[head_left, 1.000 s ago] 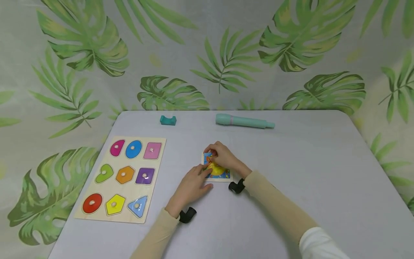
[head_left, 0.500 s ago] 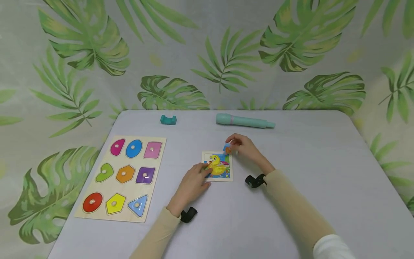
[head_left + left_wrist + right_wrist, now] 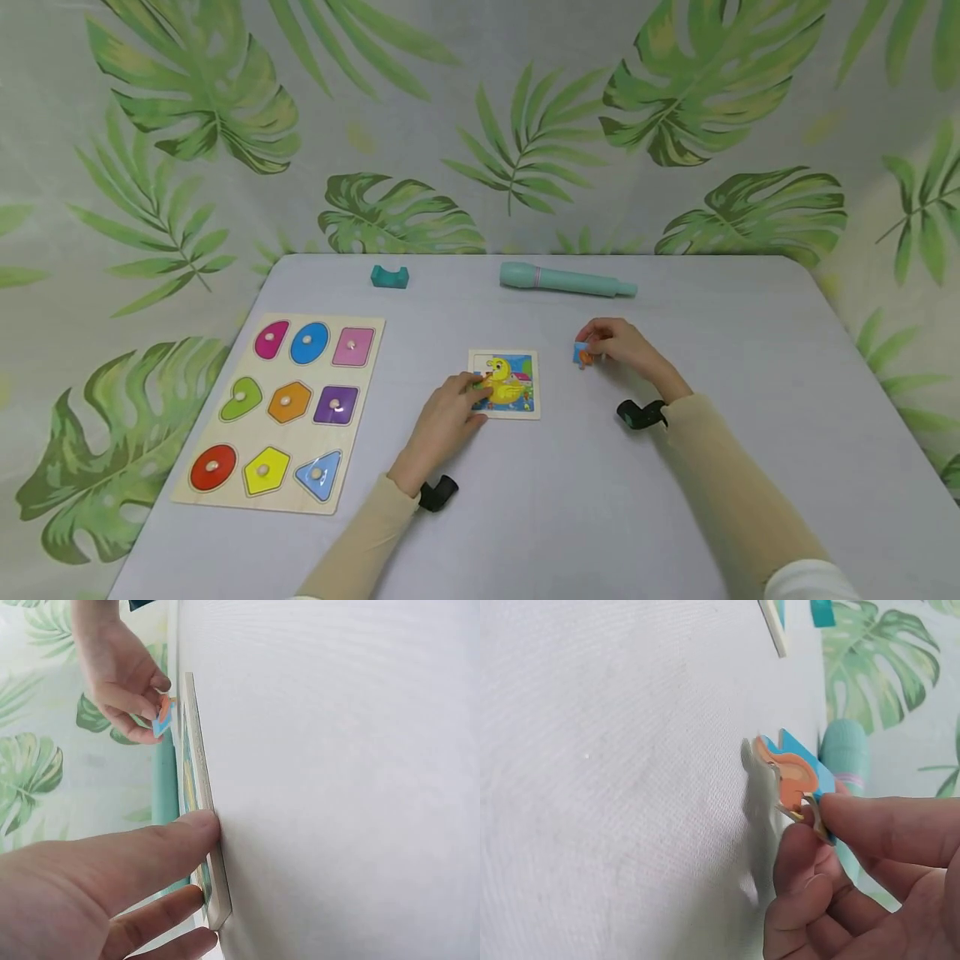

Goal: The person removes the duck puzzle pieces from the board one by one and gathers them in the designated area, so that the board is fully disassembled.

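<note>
A small square duck puzzle board (image 3: 537, 379) lies flat near the table's middle, a pale bare gap at its upper left. My left hand (image 3: 444, 421) rests on the board's left side; in the left wrist view the thumb of that hand (image 3: 112, 877) touches the board's edge (image 3: 199, 754) and the other fingers lie at its side. Right of the board, my right hand (image 3: 628, 348) pinches a blue and orange puzzle piece (image 3: 581, 353) between thumb and fingers. The right wrist view shows that piece (image 3: 799, 776) tilted, close over the cloth.
A wooden shape board (image 3: 251, 446) with several knobbed coloured pieces lies on the left. Along the back are a teal cradle-shaped block (image 3: 389, 278) and a mint-green microphone-like stick (image 3: 573, 282). A leaf-patterned cloth (image 3: 525, 125) hangs behind the table.
My right hand has moved right, away from the board, with the blue and orange piece now in its fingers, uncovering the duck picture. My left hand has barely moved.
</note>
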### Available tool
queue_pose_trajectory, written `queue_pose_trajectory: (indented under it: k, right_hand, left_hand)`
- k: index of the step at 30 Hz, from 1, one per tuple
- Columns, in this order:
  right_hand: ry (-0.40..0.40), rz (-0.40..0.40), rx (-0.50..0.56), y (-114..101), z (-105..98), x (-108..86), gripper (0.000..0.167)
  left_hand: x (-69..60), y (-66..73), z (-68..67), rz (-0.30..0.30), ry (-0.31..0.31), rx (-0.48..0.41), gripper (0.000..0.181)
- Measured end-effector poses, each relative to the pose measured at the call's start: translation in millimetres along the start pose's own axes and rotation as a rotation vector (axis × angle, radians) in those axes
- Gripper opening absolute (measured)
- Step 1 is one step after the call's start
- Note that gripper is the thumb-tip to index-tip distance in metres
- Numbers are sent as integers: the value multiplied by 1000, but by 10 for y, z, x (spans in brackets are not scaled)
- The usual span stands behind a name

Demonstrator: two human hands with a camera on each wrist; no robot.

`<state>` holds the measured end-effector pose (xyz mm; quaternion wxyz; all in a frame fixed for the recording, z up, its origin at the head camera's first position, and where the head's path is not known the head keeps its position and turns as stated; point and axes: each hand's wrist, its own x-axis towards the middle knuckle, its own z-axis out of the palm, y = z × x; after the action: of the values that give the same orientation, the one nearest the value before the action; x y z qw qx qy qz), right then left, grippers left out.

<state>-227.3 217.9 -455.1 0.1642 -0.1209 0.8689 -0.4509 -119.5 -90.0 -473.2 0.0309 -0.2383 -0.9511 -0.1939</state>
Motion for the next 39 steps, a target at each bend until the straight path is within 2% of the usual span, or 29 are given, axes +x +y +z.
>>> queue_pose_trajectory:
  k: [4,12,17,20,24,27,29,32,36,39]
  right_hand:
    - [-2,-28,-79,22,31,29,19]
    - [53,-112,-361,20,157,66,12]
    - [71,-143,-426,-13,189,43,10]
    - [64,-147,-426,-4,181,38,9]
    - [71,-154,-346,-67,180,35,8]
    - [64,-240,-265,-191,250,56,9]
    - [28,-299,-220,-286,339,96,11]
    - [-49,-342,-192,-405,508,186,17]
    - [-139,-312,-253,-509,712,305,24]
    - [-175,-287,-323,-553,812,363,27]
  left_hand:
    - [16,1,13,0,2,6,39]
    - [18,-6,29,-9,-3,1,40]
    - [15,-31,27,-8,0,-27,39]
    - [20,-37,20,-4,1,-36,38]
    - [22,-34,5,-4,-8,-40,38]
    - [26,-23,-4,-4,-14,-31,39]
    - [34,-11,-9,5,-20,-27,39]
    - [52,13,-7,34,-39,-29,39]
    - [69,33,20,68,-79,-24,40]
    - [77,37,45,74,-98,-17,40]
